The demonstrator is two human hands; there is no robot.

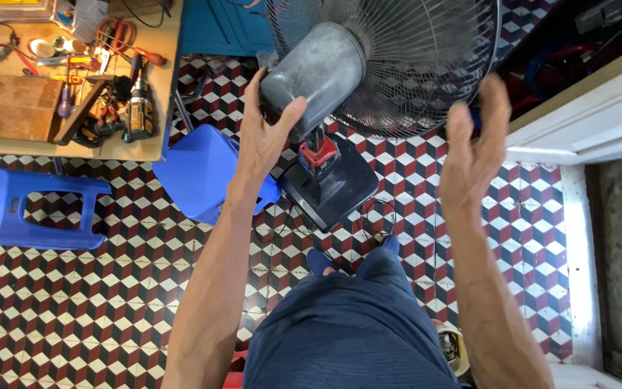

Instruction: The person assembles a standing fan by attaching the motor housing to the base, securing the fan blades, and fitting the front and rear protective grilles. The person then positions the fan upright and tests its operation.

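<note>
A person steadies a pedestal fan [368,72] with both bare hands above a floor of red, black and white cube-pattern tiles [109,302]. The left hand [264,133] cups the grey motor housing [314,75] from the rear, thumb on 1 side and fingers curled round the other, a grip that appears meant to keep the heavy head from swinging. The right hand [473,155] reaches up at the lower right edge of the wire guard [426,65]; its fingers are spread and slightly blurred, and whether they pinch the rim or only brush it cannot be told.

The fan stands directly in front of the person's knees, its dark square base [332,191] flat on the tiles and a red collar [318,155] marking the top of the stem. Seen from above, the stand's long axis runs upright toward the camera, strongly foreshortened. The motor's own axis runs from the housing at lower left into the guard, so the fan faces away from the person, toward the upper right.

A blue plastic stool [203,173] sits just beside the base, another [30,209] lies further left, and a workbench [66,79] crowded with tools, among them a cordless drill [138,101], fills the top left corner.
</note>
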